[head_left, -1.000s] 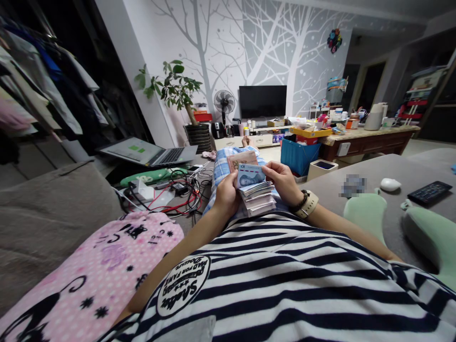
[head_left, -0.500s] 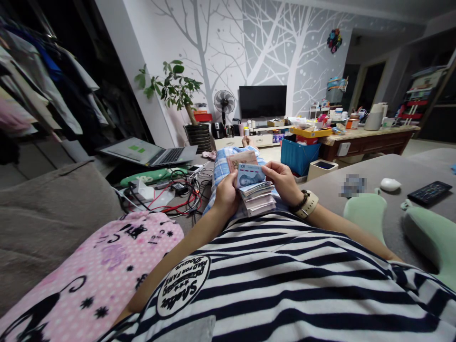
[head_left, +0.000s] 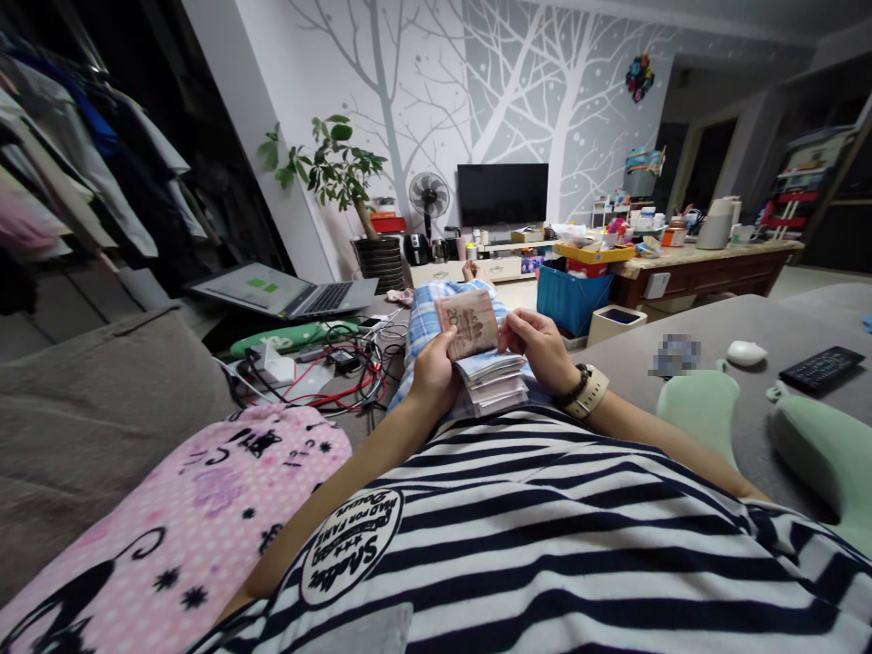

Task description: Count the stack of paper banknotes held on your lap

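My left hand is closed around a bundle of banknotes, its thumb pressed on the near left edge. Standing up from the bundle is a brownish banknote marked 20. Below it, the other notes are bent over toward me in several layers, bluish on top and pale pinkish lower down. My right hand is closed in a pinch at the brownish note's right edge; the fingertips cover what exactly they grip. A pale watch and a dark bracelet are on the right wrist.
A blue plaid cloth covers my legs under the notes. To the left are tangled cables, an open laptop and a pink cushion. A remote control and green cushioned object lie right.
The blue note that stood in front has gone down onto the bent-over layers, and the brownish 20 note behind it now shows in full. My right hand has barely moved.
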A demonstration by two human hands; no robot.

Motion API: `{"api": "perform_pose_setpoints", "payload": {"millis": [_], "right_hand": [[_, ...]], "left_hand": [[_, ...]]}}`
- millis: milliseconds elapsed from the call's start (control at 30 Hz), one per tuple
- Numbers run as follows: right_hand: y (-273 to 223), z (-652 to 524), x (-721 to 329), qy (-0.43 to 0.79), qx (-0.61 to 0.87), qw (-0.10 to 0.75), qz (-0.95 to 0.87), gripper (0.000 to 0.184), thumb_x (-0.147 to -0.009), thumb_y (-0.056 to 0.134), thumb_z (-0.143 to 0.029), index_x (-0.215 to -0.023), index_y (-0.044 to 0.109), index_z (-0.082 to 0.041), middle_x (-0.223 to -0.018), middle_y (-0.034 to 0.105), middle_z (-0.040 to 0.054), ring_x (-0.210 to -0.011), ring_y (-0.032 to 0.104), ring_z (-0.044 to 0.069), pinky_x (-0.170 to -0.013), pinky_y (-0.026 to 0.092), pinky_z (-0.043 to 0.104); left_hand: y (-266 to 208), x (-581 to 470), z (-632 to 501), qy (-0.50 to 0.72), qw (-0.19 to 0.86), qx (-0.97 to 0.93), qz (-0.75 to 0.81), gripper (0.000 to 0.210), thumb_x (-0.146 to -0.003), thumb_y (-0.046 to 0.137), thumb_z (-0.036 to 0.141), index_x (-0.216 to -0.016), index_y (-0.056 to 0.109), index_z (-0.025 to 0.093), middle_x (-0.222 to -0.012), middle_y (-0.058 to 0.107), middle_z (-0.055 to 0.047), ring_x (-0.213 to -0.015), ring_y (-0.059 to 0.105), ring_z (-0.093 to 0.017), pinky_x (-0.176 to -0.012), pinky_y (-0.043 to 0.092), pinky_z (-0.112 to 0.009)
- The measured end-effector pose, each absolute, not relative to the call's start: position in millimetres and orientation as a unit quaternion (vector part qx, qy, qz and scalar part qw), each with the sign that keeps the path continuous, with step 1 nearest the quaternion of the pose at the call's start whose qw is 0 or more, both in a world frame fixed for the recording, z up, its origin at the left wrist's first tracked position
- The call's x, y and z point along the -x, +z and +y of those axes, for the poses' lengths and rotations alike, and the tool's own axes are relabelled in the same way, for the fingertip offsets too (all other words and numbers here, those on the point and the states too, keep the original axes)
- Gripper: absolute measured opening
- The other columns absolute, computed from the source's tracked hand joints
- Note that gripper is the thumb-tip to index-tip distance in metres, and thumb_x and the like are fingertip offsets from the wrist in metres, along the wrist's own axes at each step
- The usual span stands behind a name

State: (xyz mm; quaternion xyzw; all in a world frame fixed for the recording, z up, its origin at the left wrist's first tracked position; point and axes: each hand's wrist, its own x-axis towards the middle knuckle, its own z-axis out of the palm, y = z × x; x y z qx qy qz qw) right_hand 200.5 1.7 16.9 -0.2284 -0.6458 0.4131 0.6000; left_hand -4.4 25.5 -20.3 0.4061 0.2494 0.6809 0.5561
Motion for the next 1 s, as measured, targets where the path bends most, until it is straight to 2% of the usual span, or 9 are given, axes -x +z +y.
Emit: {"api": "perform_pose_setpoints", "payload": {"millis": [67, 167, 267, 400, 467, 633, 767, 1000], "right_hand": [[17, 2, -200, 0.417, 0.228, 0.598, -0.645, 0.081, -0.087, 0.095, -0.104, -0.082, 0.071, -0.027, -0.071, 0.070, 0.0015, -0.064, 0.049, 0.016, -0.061, 0.039, 0.032], [18, 2, -200, 0.404, 0.237, 0.609, -0.640, 0.080, -0.079, 0.105, -0.098, -0.080, 0.069, -0.027, -0.071, 0.067, -0.0011, -0.067, 0.051, 0.016, -0.064, 0.042, 0.033], [19, 3, -200, 0.405, 0.255, 0.613, -0.629, 0.077, -0.073, 0.111, -0.091, -0.082, 0.068, -0.028, -0.072, 0.064, -0.0025, -0.070, 0.052, 0.017, -0.065, 0.043, 0.033], [18, 3, -200, 0.418, 0.267, 0.605, -0.623, 0.073, -0.076, 0.108, -0.088, -0.085, 0.068, -0.029, -0.073, 0.062, -0.0031, -0.071, 0.050, 0.018, -0.066, 0.042, 0.033], [18, 3, -199, 0.417, 0.268, 0.603, -0.625, 0.072, -0.077, 0.106, -0.089, -0.084, 0.067, -0.028, -0.073, 0.060, -0.0035, -0.071, 0.048, 0.017, -0.066, 0.041, 0.033], [19, 1, -200, 0.407, 0.260, 0.604, -0.634, 0.073, -0.077, 0.106, -0.089, -0.078, 0.065, -0.028, -0.070, 0.056, -0.0041, -0.069, 0.044, 0.016, -0.065, 0.038, 0.033], [20, 1, -200, 0.404, 0.257, 0.609, -0.632, 0.072, -0.077, 0.106, -0.087, -0.077, 0.066, -0.028, -0.070, 0.055, -0.0045, -0.069, 0.043, 0.015, -0.065, 0.038, 0.033], [20, -1, -198, 0.408, 0.261, 0.613, -0.624, 0.067, -0.077, 0.104, -0.084, -0.078, 0.066, -0.028, -0.072, 0.054, -0.0040, -0.071, 0.044, 0.016, -0.065, 0.038, 0.032]], "left_hand": [[-18, 3, 22, 0.666, 0.569, -0.414, 0.246, 0.027, -0.091, 0.099, 0.042, -0.110, 0.094, 0.023, -0.122, 0.101, -0.013, -0.147, 0.091, -0.047, -0.136, 0.067, -0.061], [-15, 2, 16, 0.656, 0.581, -0.416, 0.243, 0.026, -0.091, 0.099, 0.039, -0.112, 0.094, 0.025, -0.123, 0.101, -0.011, -0.144, 0.092, -0.046, -0.136, 0.068, -0.062], [-12, 1, 9, 0.654, 0.587, -0.413, 0.239, 0.032, -0.086, 0.103, 0.035, -0.115, 0.095, 0.022, -0.124, 0.101, -0.013, -0.143, 0.093, -0.049, -0.135, 0.069, -0.065], [-9, 0, 3, 0.658, 0.585, -0.406, 0.246, 0.048, -0.083, 0.106, 0.031, -0.129, 0.095, 0.022, -0.125, 0.101, -0.013, -0.144, 0.093, -0.050, -0.132, 0.071, -0.068], [-9, -1, 2, 0.656, 0.585, -0.406, 0.249, 0.050, -0.082, 0.107, 0.029, -0.130, 0.095, 0.024, -0.125, 0.101, -0.012, -0.146, 0.092, -0.049, -0.132, 0.071, -0.068], [-9, -1, 2, 0.657, 0.578, -0.412, 0.252, 0.043, -0.082, 0.108, 0.029, -0.122, 0.096, 0.024, -0.121, 0.101, -0.013, -0.151, 0.089, -0.052, -0.135, 0.069, -0.070], [-9, -3, 3, 0.663, 0.569, -0.410, 0.261, 0.039, -0.084, 0.105, 0.035, -0.121, 0.096, 0.027, -0.128, 0.101, -0.011, -0.154, 0.088, -0.054, -0.134, 0.070, -0.072], [-11, -4, 13, 0.658, 0.586, -0.397, 0.257, 0.027, -0.089, 0.094, 0.043, -0.108, 0.092, 0.025, -0.127, 0.100, -0.014, -0.150, 0.089, -0.049, -0.131, 0.071, -0.064]]}}
